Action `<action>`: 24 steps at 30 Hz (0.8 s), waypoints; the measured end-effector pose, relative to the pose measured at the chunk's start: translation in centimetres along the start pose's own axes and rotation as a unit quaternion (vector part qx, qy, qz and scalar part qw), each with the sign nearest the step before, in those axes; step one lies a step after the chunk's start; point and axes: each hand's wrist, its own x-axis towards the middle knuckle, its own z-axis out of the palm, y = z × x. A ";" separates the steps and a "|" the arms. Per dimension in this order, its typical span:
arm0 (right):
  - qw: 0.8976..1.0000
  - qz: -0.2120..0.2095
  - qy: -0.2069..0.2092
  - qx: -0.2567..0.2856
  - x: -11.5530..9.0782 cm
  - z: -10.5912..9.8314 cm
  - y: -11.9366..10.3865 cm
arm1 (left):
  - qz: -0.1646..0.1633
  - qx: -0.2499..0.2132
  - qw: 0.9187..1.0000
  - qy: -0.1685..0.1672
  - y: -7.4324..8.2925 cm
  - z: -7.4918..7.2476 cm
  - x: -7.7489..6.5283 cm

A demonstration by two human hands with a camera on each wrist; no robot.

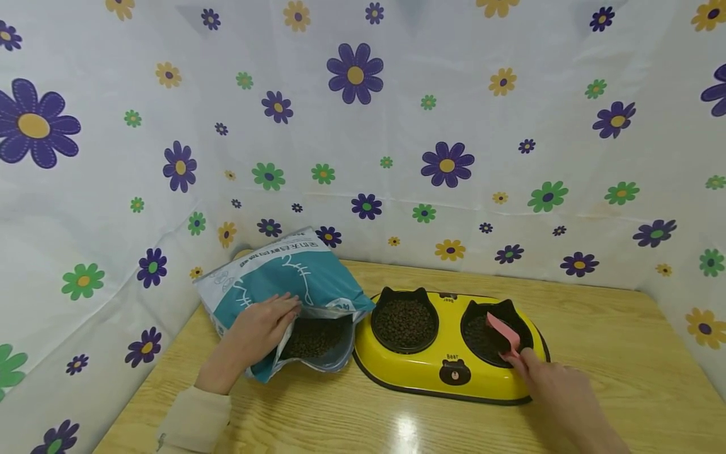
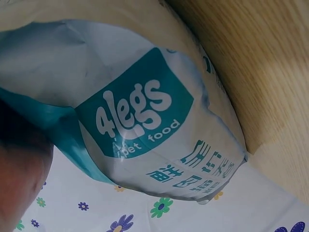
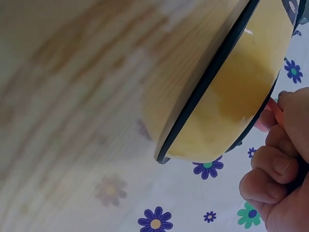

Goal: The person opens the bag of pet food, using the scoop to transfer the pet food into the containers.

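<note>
A pink scoop (image 1: 501, 331) is in my right hand (image 1: 561, 388), its handle gripped by curled fingers (image 3: 270, 166) in the right wrist view. Its head tilts down into the right black bowl (image 1: 473, 337), over some brown kibble. My left hand (image 1: 255, 334) holds the teal and white pet food bag (image 1: 266, 271) beside its mouth; its thumb is hard to make out. Kibble (image 1: 312, 337) shows inside the open mouth. In the left wrist view the bag's printed side (image 2: 137, 116) fills the middle.
A yellow double-bowl stand (image 1: 397, 372) with bear prints sits on the wooden table (image 1: 317, 416), right of the bag. Its left bowl (image 1: 405, 321) holds much kibble. A white flowered cloth (image 1: 391, 132) hangs behind and at the sides.
</note>
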 end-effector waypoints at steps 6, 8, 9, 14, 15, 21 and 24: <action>1.000 -0.001 0.004 -0.018 0.2 -0.3 0.2 | 0.001 0.000 1.000 -0.001 0.0 -0.1 0.1; 0.999 0.000 0.013 -0.032 0.3 -0.4 0.4 | -0.001 0.000 1.000 -0.003 0.0 -0.1 0.0; 0.999 -0.001 0.019 -0.034 0.3 -0.5 0.6 | -0.002 0.000 1.000 -0.004 0.0 -0.1 0.0; 0.996 -0.034 0.056 -0.053 0.0 -0.8 1.3 | -0.005 0.000 1.000 0.000 0.0 -0.1 0.0; 0.995 -0.046 0.070 -0.059 0.0 -0.8 1.4 | -0.006 0.000 1.000 0.000 0.0 0.0 0.0; 0.990 -0.062 0.107 -0.063 -0.2 -0.9 1.8 | -0.008 0.000 1.000 -0.004 0.0 0.0 0.1; 0.994 -0.038 0.096 -0.049 -0.3 -1.1 1.7 | -0.012 0.000 1.000 -0.008 0.0 0.0 0.0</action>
